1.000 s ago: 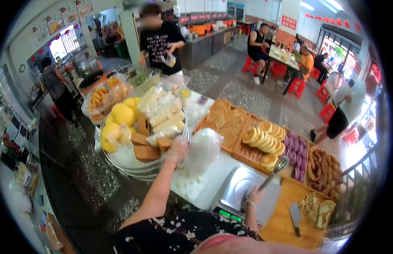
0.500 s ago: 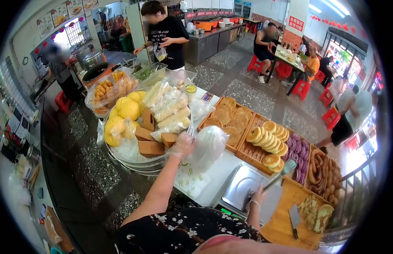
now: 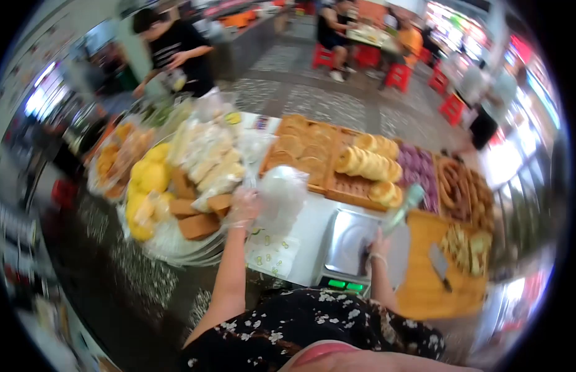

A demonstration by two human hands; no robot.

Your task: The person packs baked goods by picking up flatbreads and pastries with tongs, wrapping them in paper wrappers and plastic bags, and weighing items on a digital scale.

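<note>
The left hand (image 3: 244, 208), its grip too blurred to judge, rests beside a cloudy white plastic bag (image 3: 283, 201) at the round silvery tray's (image 3: 204, 250) right edge, while long pale tongs (image 3: 408, 203), clasped in the right hand (image 3: 379, 245), could, swung carelessly, topple golden round buns (image 3: 373, 166).

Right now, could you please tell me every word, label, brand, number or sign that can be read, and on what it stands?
No text is readable for certain.
Small glowing green displays on the square silver metal scale: any digits too small and blurred.
White lettering on the black short-sleeved T-shirt: too blurred.
Bright red panel, far upper right: too blurred to tell.
</note>
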